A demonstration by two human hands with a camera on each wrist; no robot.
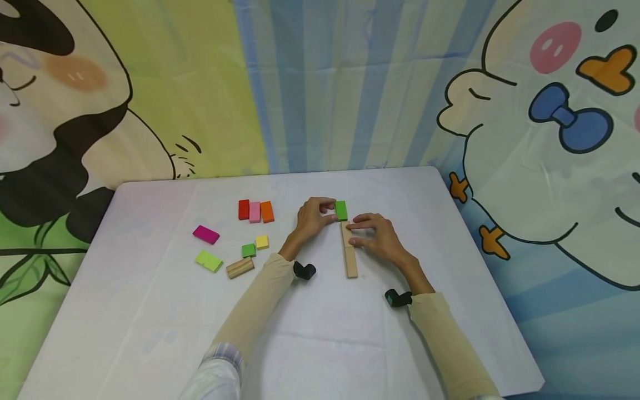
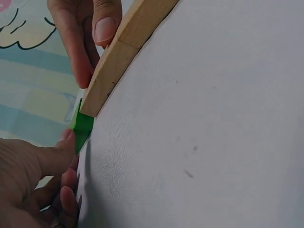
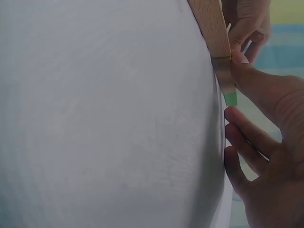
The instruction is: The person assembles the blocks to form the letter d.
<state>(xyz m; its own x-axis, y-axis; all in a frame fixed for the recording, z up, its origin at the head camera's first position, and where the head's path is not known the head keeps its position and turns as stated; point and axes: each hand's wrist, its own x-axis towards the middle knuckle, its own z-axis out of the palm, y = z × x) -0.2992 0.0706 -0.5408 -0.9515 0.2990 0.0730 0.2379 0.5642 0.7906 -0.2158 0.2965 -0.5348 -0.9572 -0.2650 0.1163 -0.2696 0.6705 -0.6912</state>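
Head view: green block [image 1: 341, 211] upper centre, offset left atop the wooden blocks [image 1: 351, 262]. Left hand [image 1: 312, 218] touches it; can't tell if pinching. Right hand [image 1: 382, 239] loose against wood, no grasp. I'd brace wood, nudge green square, gently.

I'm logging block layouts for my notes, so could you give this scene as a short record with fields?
surface: white table
left hand: thumb touching the long green block
right hand: at the right side of the two wooden blocks
row: two wooden blocks end to end, long green block at their far end
trio, side by side: red block, pink block, orange block
nearer group: magenta block, lime block, yellow block, small green block, lined wooden block
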